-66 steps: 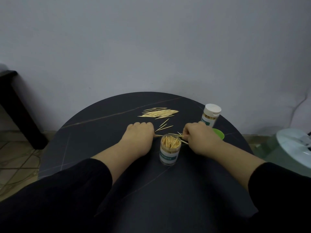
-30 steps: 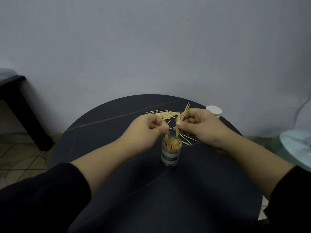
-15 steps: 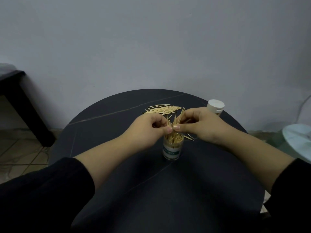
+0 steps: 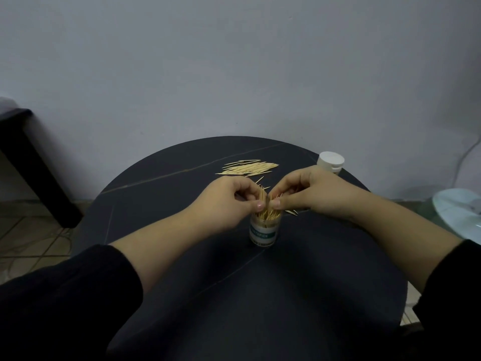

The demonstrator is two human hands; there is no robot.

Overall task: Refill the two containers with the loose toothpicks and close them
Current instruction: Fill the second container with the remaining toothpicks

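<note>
An open clear toothpick container (image 4: 263,232) with a white and green label stands upright at the middle of the round dark table (image 4: 182,269), packed with toothpicks. My left hand (image 4: 229,201) and my right hand (image 4: 307,194) meet right over its mouth, each pinching a small bundle of toothpicks (image 4: 263,198) that stands in the opening. A pile of loose toothpicks (image 4: 247,168) lies farther back on the table. A few more toothpicks (image 4: 291,211) lie just under my right hand. The second container (image 4: 331,162), with its white cap on, stands at the back right, partly hidden by my right hand.
A dark bench or side table (image 4: 28,162) stands on the tiled floor at the left. A pale round object (image 4: 460,217) sits off the table's right edge. The grey wall is close behind the table.
Both hands lifted toothpicks off the table, brought them over the open container and lowered them, so the bundles now stand deeper in its mouth. The green lid is now out of sight.
</note>
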